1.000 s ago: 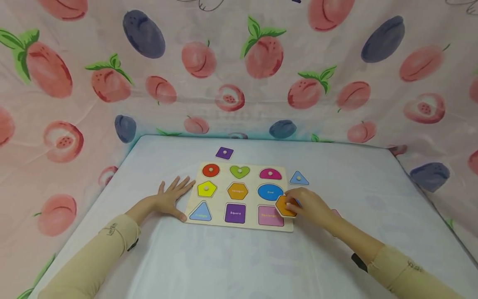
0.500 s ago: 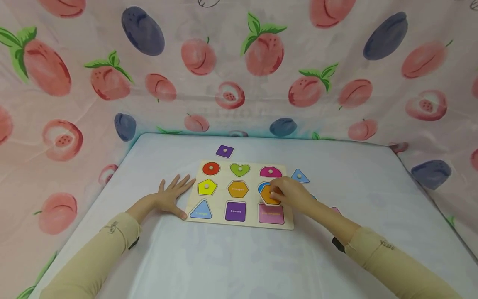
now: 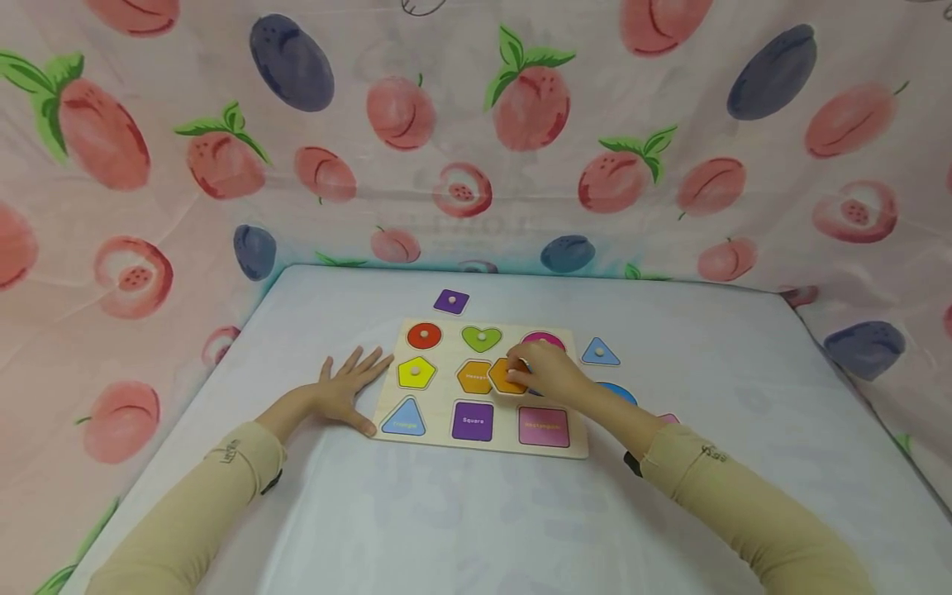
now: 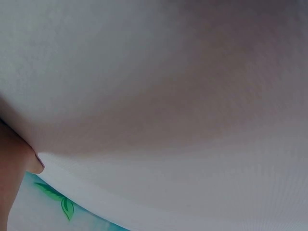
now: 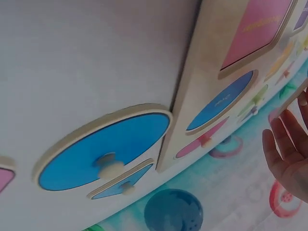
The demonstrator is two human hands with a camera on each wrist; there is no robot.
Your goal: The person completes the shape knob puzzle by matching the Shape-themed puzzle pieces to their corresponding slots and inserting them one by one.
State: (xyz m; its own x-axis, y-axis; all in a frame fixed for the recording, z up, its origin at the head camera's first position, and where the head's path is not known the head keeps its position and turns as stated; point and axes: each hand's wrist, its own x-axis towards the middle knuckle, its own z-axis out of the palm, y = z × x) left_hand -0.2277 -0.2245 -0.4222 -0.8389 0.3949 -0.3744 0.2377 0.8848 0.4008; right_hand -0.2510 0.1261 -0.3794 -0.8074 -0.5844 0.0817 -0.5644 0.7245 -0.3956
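Observation:
In the head view my right hand (image 3: pixel 554 376) pinches an orange hexagon puzzle piece (image 3: pixel 506 378) and holds it over the wooden shape board (image 3: pixel 439 413). The piece overlaps the right part of the board's orange hexagon recess (image 3: pixel 473 377). My left hand (image 3: pixel 344 398) lies with fingers spread, touching the board's left edge. The circle, heart, semicircle and pentagon pieces sit in the board. The triangle, square and rectangle recesses show their printed words. In the right wrist view the right hand (image 5: pixel 288 149) is partly cut off and the oval recess (image 5: pixel 221 102) is bare.
A purple square piece (image 3: pixel 451 301) lies behind the board. To the right lie a blue triangle piece (image 3: pixel 601 353), a blue oval piece (image 5: pixel 103 154) against the board's edge, and a pink piece (image 3: pixel 668 419) half hidden by the arm. A fruit-printed cloth (image 3: pixel 476 149) surrounds the white table.
The right hand has carried the hexagon piece leftward, from the board's right edge, across the oval recess, to the hexagon recess. The left hand has stayed in place.

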